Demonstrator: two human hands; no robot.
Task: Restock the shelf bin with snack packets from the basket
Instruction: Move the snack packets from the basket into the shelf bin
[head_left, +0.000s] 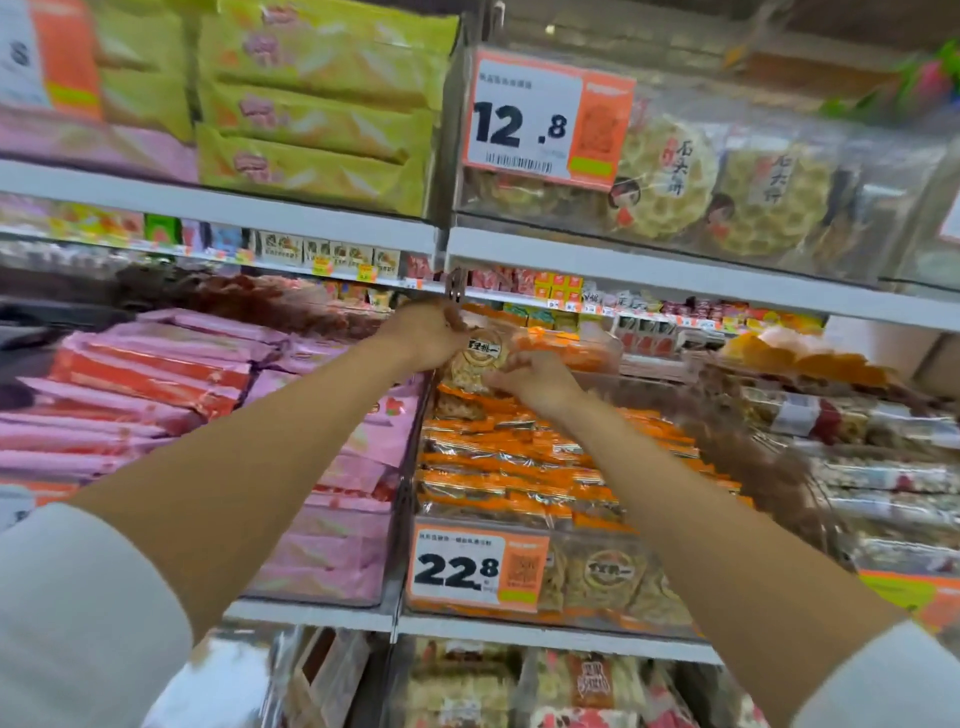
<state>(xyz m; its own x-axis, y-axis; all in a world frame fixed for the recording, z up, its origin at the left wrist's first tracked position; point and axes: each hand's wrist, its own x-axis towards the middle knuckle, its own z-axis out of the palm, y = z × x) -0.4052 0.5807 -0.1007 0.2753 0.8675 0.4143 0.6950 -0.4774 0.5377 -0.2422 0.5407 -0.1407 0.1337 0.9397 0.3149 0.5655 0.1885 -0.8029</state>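
Both arms reach up to the back of a clear shelf bin filled with orange-edged snack packets. My left hand grips the left side of one clear snack packet with a round label. My right hand pinches the same packet from the right and below. The packet is held above the rear of the bin's pile. The basket is out of view.
An orange price tag reading 22.8 hangs on the bin's front. Pink packets fill the bin to the left. Clear-wrapped snacks lie to the right. A shelf edge runs just above the hands, with a 12.8 tag higher up.
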